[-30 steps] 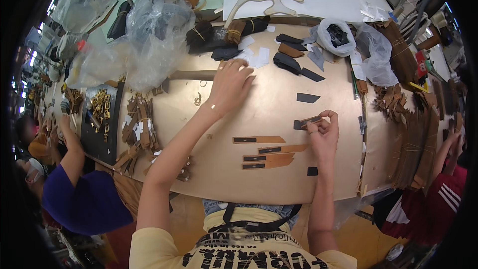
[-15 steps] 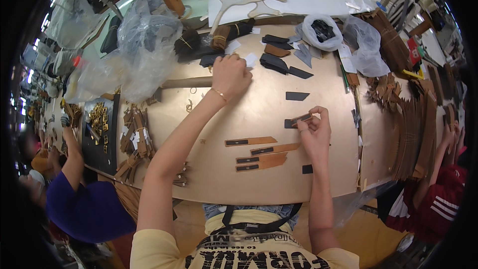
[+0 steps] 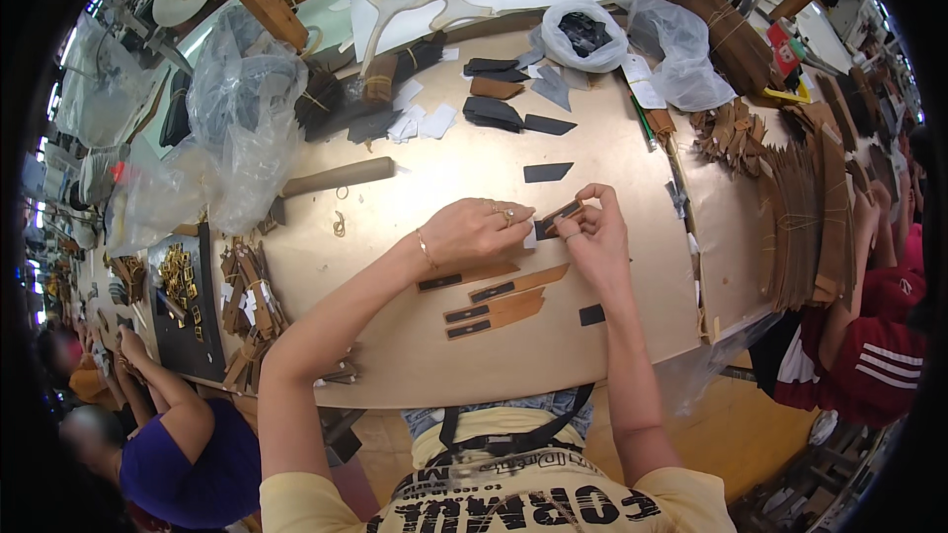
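Observation:
My right hand [image 3: 597, 239] pinches a small brown leather piece with a dark patch [image 3: 564, 214], tilted above the table right of the middle. Close beside it, the fingers of my left hand [image 3: 476, 237] are closed together, with a small white slip [image 3: 530, 238] at their tips. Partly under my left hand lies a brown leather strip with a black end patch [image 3: 456, 279]. Several similar strips [image 3: 509, 310] lie nearer me. A black slant-ended piece [image 3: 548, 173] lies beyond my hands, and a small black piece [image 3: 592, 315] sits beside my right forearm.
White slips [image 3: 423, 123] lie scattered farther back, beside stacked black pieces [image 3: 493, 114]. Plastic bags [image 3: 242, 89] stand at the left, and an open bag [image 3: 585, 36] at the back. Bundled brown strips [image 3: 798, 212] fill the right side. Other people work on both sides.
My left hand has come back toward me from the white slips to beside my right hand, bringing one slip. My right hand still holds the leather piece. The view has shifted.

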The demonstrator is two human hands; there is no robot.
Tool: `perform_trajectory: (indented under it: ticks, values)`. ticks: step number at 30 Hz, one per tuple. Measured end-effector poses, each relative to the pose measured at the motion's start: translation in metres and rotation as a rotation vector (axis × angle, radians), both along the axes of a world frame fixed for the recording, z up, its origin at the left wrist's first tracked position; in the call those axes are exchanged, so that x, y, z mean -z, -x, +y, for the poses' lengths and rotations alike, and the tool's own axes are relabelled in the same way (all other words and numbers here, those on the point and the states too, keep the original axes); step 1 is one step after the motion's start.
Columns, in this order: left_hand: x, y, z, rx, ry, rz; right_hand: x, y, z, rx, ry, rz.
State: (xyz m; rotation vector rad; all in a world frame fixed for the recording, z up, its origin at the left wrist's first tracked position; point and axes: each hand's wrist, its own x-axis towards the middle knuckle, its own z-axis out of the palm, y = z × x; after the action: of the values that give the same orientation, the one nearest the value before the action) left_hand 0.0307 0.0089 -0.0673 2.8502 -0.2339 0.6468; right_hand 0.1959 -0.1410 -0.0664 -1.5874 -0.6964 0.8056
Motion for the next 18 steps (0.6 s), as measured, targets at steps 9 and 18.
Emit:
perform_trajectory:
  ticks: [9, 18]
  values:
    - [0.006, -0.012, 0.008, 0.043, -0.041, 0.113, 0.0, -0.001, -0.002, -0.009, 0.0, 0.033]
    - [-0.007, -0.006, -0.003, -0.072, 0.326, 0.313, -0.023, 0.015, -0.01, -0.16, 0.037, -0.323]
